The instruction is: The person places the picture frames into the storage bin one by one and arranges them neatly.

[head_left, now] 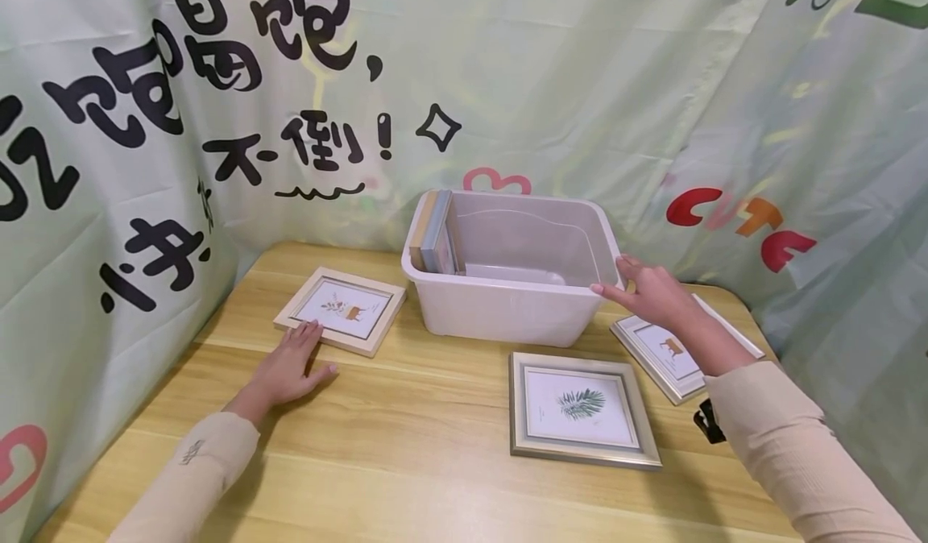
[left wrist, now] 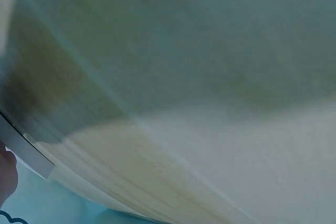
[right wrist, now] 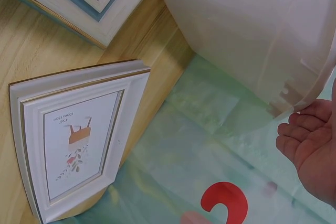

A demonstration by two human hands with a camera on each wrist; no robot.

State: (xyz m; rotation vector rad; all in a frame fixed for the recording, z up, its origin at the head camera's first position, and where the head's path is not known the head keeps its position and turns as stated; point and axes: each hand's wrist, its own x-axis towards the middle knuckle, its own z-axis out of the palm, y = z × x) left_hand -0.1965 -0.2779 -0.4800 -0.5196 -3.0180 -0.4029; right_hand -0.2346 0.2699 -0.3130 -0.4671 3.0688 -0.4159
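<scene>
Pale-wood rectangular picture frame (head_left: pixel 351 303) | light, stiff, I judge; grip edges | left hand (head_left: pixel 286 370) outstretched-fingered | right hand (head_left: pixel 652 292) gripping pale oblong plastic tub (head_left: pixel 500 315)

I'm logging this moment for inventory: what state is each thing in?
Bin: upright, open-topped, partly filled
Frames in bin: standing on edge
Pale wooden frame: lying face up
Leaf-print frame: lying face up
White frame: face up, partly hidden
Left hand: touching pale wooden frame
Right hand: holding bin
</scene>
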